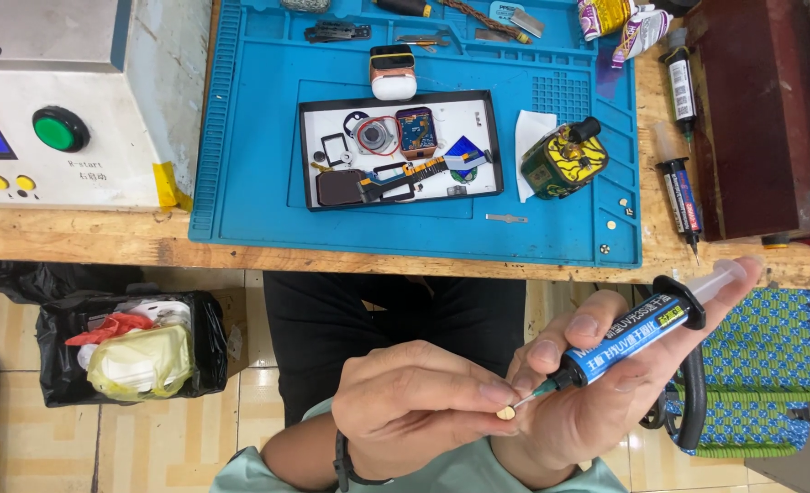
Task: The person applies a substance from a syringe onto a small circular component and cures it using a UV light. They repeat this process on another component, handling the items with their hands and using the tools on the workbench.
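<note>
My right hand (597, 393) grips a blue and black glue syringe (638, 338) with its thumb on the clear plunger. The needle tip rests on a tiny pale round part (505, 413). My left hand (410, 402) pinches that part between thumb and fingertip, low in the view above my lap. Both hands are held in front of the wooden bench edge, below the blue work mat (250, 183). On the mat lies a black-rimmed white tray (478, 114) with several small electronic parts.
A grey machine (49, 100) with a green button stands at the left. Two more syringes (679, 187) lie on the bench by a dark red box (752, 110). A yellow-green bottle (562, 162) sits on the mat. A black waste bag (131, 347) and a woven stool (770, 365) flank my legs.
</note>
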